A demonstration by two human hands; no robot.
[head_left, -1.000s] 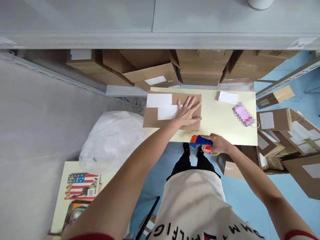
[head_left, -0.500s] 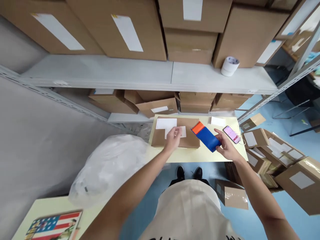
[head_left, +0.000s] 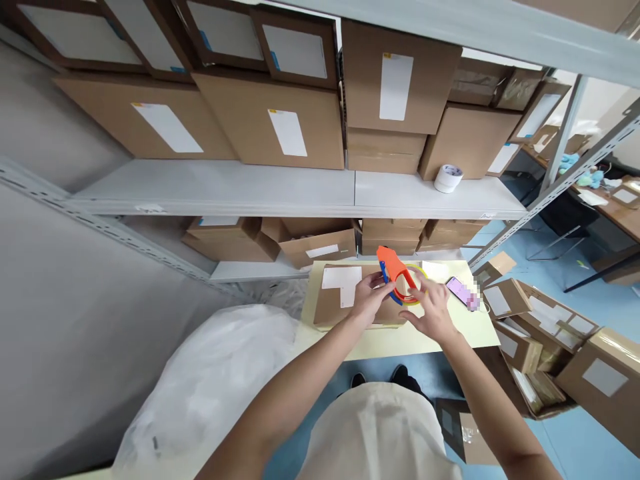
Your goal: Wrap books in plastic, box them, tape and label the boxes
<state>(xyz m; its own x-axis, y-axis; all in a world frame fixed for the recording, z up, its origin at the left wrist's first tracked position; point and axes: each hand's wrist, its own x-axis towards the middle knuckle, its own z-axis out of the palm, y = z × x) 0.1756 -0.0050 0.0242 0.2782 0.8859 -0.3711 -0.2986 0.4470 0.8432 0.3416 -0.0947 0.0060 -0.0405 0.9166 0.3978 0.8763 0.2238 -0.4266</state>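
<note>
An orange and blue tape dispenser [head_left: 392, 263] is held up above the table, tilted, with a yellow-edged tape roll [head_left: 413, 303] in its round part. My left hand [head_left: 370, 295] grips its left side with bent fingers. On the other side, my right hand [head_left: 431, 308] has its fingers over the roll's edge, with the thumb spread apart below. Whether those fingertips press on the roll is hard to tell. Under the dispenser lies a closed cardboard box [head_left: 327, 310] with white labels [head_left: 342, 277] on top.
A phone [head_left: 462, 293] lies on the pale yellow table [head_left: 360, 348], right of my hands. Behind stands a grey shelf [head_left: 280, 187] with cartons and white tape rolls [head_left: 449, 178]. A large translucent bag [head_left: 210, 373] bulges at left; cartons [head_left: 595, 373] are piled at right.
The dispenser has turned and moved slightly left, now showing its orange side and round roll. My left hand has come onto it; the right has shifted left to the roll. My view has tilted up.
</note>
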